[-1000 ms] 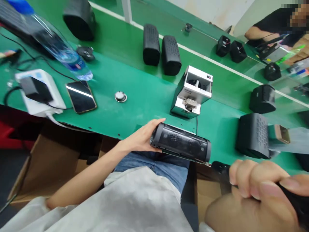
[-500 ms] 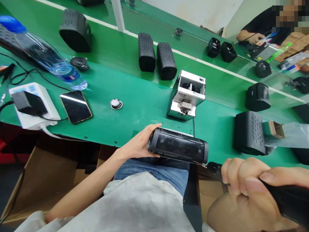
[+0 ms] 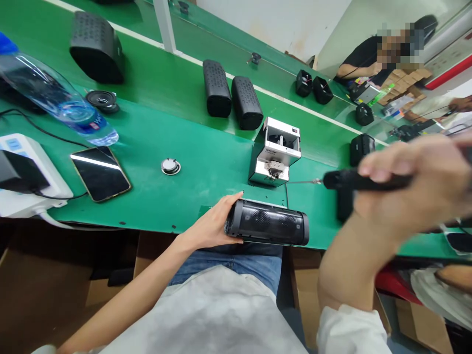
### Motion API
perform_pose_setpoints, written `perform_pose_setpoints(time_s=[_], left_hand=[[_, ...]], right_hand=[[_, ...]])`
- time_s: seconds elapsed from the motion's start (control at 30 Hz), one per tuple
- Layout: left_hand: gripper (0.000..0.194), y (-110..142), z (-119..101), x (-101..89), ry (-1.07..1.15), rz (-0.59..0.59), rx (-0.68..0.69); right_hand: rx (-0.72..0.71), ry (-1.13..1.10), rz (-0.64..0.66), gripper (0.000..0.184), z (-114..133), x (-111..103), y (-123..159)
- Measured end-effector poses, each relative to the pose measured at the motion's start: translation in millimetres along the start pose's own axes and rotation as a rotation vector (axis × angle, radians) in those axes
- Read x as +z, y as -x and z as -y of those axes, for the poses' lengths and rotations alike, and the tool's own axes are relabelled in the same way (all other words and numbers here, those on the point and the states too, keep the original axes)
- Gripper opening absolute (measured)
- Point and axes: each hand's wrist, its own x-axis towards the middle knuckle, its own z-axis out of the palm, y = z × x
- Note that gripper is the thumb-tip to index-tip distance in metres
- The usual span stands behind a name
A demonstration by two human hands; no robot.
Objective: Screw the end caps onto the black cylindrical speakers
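My left hand [image 3: 213,227] grips the left end of a black cylindrical speaker [image 3: 268,228] lying on its side at the near edge of the green bench [image 3: 206,162]. My right hand [image 3: 413,183] is raised and wrapped round a black electric screwdriver [image 3: 354,180]. Its thin bit points left toward a small white screw feeder box [image 3: 275,150], which stands just behind the speaker.
On the left lie a phone [image 3: 100,173], a water bottle [image 3: 55,98], a white power strip [image 3: 25,172] and a small round speaker part [image 3: 170,166]. Black speaker shells [image 3: 231,94] lie on the conveyor behind. Another person [image 3: 372,51] works at the far right.
My right hand has lifted the screwdriver from below the bench edge up to the level of the screw feeder. The left hand keeps its hold on the speaker. The view shifted right.
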Motion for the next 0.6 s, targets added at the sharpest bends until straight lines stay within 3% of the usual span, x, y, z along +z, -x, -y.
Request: perform_pose_setpoints(time_s=[0.03, 0.1, 0.17, 0.27, 0.43, 0.5, 0.6], left_hand=[[0.145, 0, 0, 0.0, 0.001, -0.003, 0.0], [0.146, 0, -1, 0.2, 0.005, -0.006, -0.007], [0.145, 0, -2, 0.4, 0.005, -0.004, -0.013], [0.143, 0, -2, 0.4, 0.006, -0.006, -0.017], [0.146, -1, -1, 0.5, 0.008, -0.008, -0.027], [0.146, 0, 0, 0.8, 0.001, -0.01, -0.019], [0.143, 0, 2, 1.3, -0.007, -0.012, 0.003]], right_hand=[[-0.087, -0.064, -0.103, 0.016, -16, 24, -1], [-0.098, -0.036, -0.072, 0.016, -44, 56, -1], [-0.042, 0.07, 0.025, 0.026, -63, 67, -1], [0.026, 0.2, 0.103, 0.044, -79, 62, -3], [0.072, 0.205, 0.11, 0.049, -85, 53, -3], [0.09, 0.162, 0.099, 0.046, -79, 50, 0], [0.092, 0.037, 0.053, 0.026, -51, 39, 4]])
